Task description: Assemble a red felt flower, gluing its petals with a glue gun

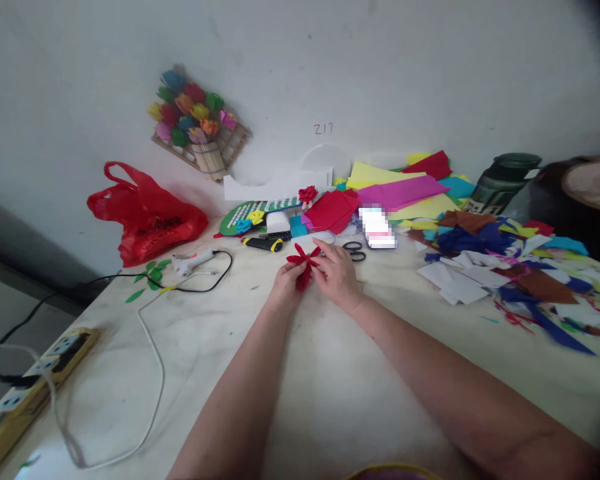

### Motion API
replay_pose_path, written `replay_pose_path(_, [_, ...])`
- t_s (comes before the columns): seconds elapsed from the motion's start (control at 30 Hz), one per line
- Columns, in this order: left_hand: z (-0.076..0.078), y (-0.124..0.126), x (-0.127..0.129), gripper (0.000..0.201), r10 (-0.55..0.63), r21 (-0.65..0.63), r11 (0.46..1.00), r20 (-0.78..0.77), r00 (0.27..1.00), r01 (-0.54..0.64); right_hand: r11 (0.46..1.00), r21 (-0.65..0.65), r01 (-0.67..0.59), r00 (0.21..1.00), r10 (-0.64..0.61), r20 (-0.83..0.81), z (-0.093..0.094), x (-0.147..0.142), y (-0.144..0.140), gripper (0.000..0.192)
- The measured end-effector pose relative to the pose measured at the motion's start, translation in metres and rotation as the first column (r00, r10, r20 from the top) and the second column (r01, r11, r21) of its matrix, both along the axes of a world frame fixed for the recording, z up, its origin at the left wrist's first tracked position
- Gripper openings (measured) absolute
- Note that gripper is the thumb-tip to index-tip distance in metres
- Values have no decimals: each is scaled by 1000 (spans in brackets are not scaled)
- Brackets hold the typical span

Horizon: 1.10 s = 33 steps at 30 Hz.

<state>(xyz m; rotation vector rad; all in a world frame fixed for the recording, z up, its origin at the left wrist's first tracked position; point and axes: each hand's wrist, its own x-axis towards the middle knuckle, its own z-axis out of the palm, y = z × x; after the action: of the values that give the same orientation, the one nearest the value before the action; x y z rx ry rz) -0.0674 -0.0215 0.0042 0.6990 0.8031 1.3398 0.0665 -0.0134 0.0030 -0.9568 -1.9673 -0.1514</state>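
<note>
A red paper flower (pixel 305 261) with narrow, spread petals is held above the table, between both my hands. My left hand (pixel 286 283) is closed on it from the left, thumb on the petals. From the right, my right hand (pixel 337 272) pinches a petal with thumb and index finger; its other fingers are partly extended. Just behind my right hand lie scissors (pixel 355 251) with black handles. A yellow and black utility knife (pixel 263 244) rests beyond my left hand.
At left are a hot glue gun (pixel 193 262), green paper leaves (pixel 153 275), a red plastic bag (pixel 153 217) and a power strip (pixel 45 373). Coloured paper sheets (pixel 400 193), a phone (pixel 379 228), paper scraps (pixel 525 267) and a green bottle (pixel 505 183) stand or lie at back and right.
</note>
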Motion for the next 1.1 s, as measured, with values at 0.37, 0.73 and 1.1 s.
replay_pose_path(0.37, [4,-4,-2,23,-62,55,996,-84,995,67,994,-105,-36,944,-1,-329,-13,3,22,6])
replay_pose_path(0.73, [-9,1,8,30,38,111,994,-176,984,-19,995,27,99,986,-95,-133,-4,-2,13,18])
replay_pose_path(1.1, [-8,-3,14,19,117,150,985,-198,973,-88,990,118,79,982,-98,160,12,-8,-7,31])
